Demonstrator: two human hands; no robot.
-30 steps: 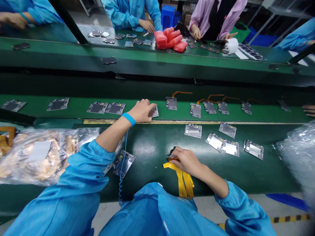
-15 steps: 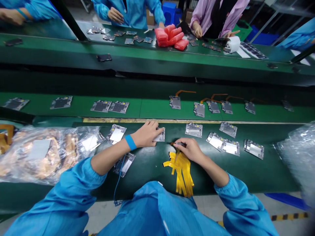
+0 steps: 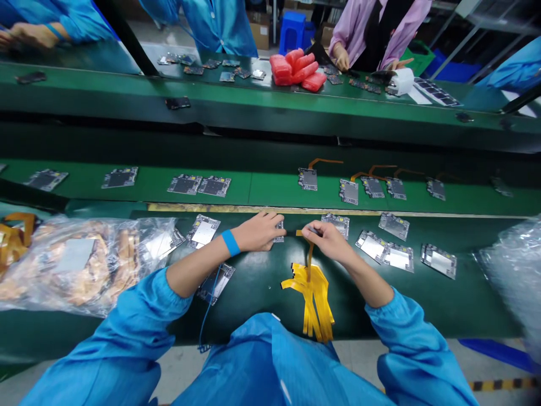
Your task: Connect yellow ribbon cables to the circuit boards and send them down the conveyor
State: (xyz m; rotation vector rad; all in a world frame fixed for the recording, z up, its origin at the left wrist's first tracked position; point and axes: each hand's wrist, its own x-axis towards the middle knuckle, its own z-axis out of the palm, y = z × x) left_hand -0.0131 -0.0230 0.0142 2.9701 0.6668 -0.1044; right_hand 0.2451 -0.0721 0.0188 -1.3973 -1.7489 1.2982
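Note:
My left hand, a blue strap on its wrist, is closed on a small circuit board lying on the dark green bench. My right hand pinches one end of an orange flex cable just right of that board; the cable hangs down toward a heap of yellow flex cables at the bench's front. The two hands are nearly touching.
Several boards lie to the right on the bench, two more to the left beside a plastic bag of parts. Boards with cables ride the green conveyor behind. Other people work across the line near red packs.
My left hand took a board from the conveyor and brought it down onto the bench. My right hand lifted one cable from the yellow heap up to the board.

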